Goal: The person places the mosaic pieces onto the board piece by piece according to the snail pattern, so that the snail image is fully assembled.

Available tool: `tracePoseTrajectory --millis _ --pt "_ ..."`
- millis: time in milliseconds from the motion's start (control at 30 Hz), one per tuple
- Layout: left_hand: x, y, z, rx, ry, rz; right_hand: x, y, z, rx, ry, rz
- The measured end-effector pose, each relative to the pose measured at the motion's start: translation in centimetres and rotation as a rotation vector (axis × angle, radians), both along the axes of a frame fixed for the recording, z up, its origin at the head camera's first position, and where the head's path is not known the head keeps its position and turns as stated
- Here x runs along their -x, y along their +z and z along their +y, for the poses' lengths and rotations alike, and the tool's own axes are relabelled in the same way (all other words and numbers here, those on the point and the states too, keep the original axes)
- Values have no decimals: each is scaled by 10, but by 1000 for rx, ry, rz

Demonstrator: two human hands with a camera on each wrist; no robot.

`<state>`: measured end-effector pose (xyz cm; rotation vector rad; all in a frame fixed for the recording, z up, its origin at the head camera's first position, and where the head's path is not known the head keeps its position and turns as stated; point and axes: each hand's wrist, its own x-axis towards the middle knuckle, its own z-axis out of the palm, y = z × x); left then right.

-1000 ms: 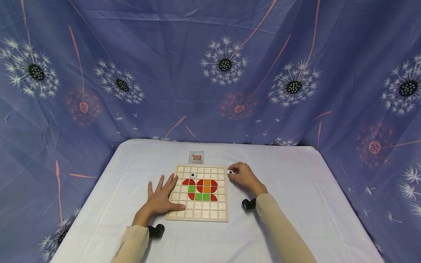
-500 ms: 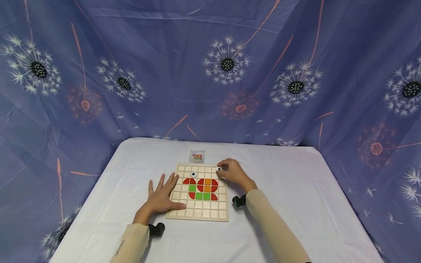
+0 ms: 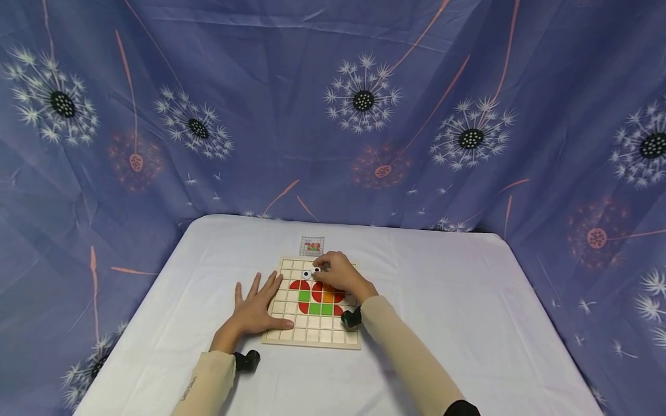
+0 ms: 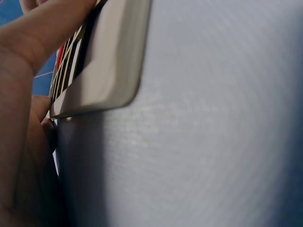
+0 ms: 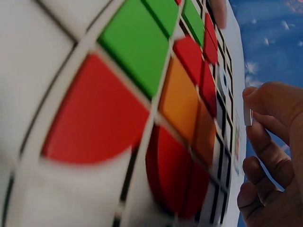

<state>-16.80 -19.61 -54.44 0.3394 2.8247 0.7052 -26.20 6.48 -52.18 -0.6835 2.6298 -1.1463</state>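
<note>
A pale wooden grid board [image 3: 313,336] lies on the table, bearing red, green and orange tiles. My left hand [image 3: 256,312] rests with spread fingers along its left edge, thumb over the lower left squares. One white tile with a black-and-white eye [image 3: 306,274] sits in an upper square. Just right of it, my right hand [image 3: 340,273] pinches a second eye tile [image 3: 317,270] between thumb and fingertips. The right wrist view shows this held tile [image 5: 251,116] edge-on, raised over the board's far squares. Its forearm side overlaps the board's right part.
A small picture card [image 3: 312,246] with a gridded coloured pattern lies behind the board. White cloth covers the table [image 3: 442,300], and a blue dandelion-print curtain [image 3: 291,115] hangs behind it. A black wrist device [image 3: 351,318] sits over the board's right edge.
My right hand has carried the eye tile leftward from beyond the board's right edge to beside the other eye tile. The left hand stays in place on the board.
</note>
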Motion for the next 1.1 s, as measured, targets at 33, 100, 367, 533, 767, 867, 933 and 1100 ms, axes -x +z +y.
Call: tracePoseTrajectory --millis 33,100,367,533,767,867,933,1100 --pt "0 0 0 2 -2 -3 -1 0 -4 4 8 -1" --pt "0 1 1 -1 -8 -5 -2 0 -10 10 25 -2" --pt "1 1 1 13 -5 -8 -1 -4 -30 -24 67 57" --pt "1 1 0 5 -3 -4 -1 -4 -37 -41 87 71" --pt "0 2 1 5 -6 7 1 -6 -43 -33 116 106" --pt "-1 3 1 9 -6 10 2 -7 -45 -33 111 105" --pt "-2 4 0 9 -8 12 3 -8 -46 -35 107 98" --pt "-3 4 0 3 -8 20 3 -12 -48 -41 103 89"
